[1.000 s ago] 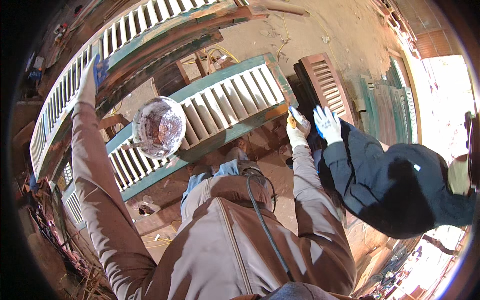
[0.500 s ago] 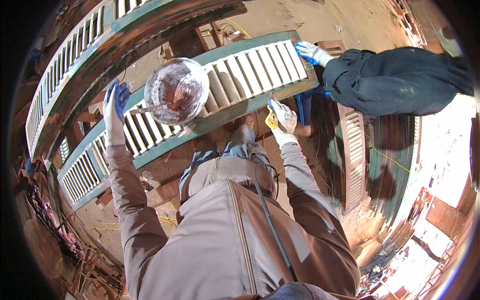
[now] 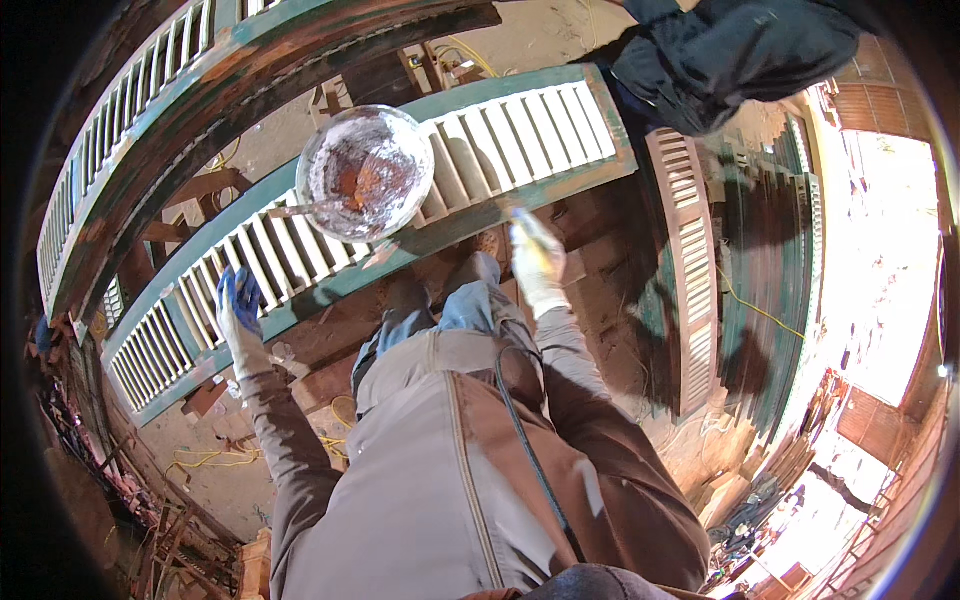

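Note:
A long green louvred shutter point(image 3: 415, 243) with pale slats lies across in front of me. On it rests a round bowl point(image 3: 322, 160) smeared with white and reddish-brown paste, a stick-like handle point(image 3: 288, 210) jutting over its left rim. My left hand point(image 3: 240, 305), in a white glove with a blue palm, is at the shutter's near edge, fingers extended and seemingly holding nothing. My right hand point(image 3: 538, 262), gloved and blurred, is closed round a small yellow tool point(image 3: 543, 236) near the near rail; its exact kind is unclear.
Another louvred shutter point(image 3: 120, 130) stands at the upper left. A co-worker in dark clothes point(image 3: 720, 65) bends over the far right end. Brown shutters point(image 3: 690, 250) and stacked green panels point(image 3: 765, 290) lie on the right. Yellow cords point(image 3: 215, 462) trail on the floor.
My left hand has come down and nearer, off the slats beside the bowl. The right hand has shifted left with the yellow tool. The co-worker's gloved hand has left the shutter's end.

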`<state>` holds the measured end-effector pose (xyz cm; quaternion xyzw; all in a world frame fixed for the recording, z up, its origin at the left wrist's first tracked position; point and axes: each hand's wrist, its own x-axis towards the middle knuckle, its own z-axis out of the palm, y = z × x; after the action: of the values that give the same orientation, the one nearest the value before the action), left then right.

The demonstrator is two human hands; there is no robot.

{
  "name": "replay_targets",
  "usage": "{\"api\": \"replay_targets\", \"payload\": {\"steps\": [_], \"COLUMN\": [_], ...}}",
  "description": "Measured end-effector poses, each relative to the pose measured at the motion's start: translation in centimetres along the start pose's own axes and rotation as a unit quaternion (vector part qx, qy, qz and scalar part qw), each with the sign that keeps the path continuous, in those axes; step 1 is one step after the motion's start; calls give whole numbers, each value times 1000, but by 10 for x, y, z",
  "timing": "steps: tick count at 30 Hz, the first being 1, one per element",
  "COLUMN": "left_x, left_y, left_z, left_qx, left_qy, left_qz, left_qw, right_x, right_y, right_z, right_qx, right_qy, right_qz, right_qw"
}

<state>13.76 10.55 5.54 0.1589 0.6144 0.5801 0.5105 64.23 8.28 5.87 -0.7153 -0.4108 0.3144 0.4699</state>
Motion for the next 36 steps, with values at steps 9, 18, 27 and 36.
{"api": "replay_targets", "payload": {"steps": [9,18,27,36], "left_x": [-35,-49,-17,-48], "left_y": [-64,-69,-91,-48], "left_z": [-2,141,128,-79], "left_qx": [-15,-174,104,-137], "left_qy": [17,-197,-166,-26], "left_qz": [-111,-237,-23,-147], "left_qw": [994,935,980,979], "right_x": [191,162,46,-63], "right_y": [101,97,32,-3], "right_z": [-194,-164,-42,67], "right_qx": [-339,-154,-110,-410], "right_qy": [109,16,-54,-259], "right_qz": [-151,10,-21,-283], "right_qw": [922,988,992,828]}}
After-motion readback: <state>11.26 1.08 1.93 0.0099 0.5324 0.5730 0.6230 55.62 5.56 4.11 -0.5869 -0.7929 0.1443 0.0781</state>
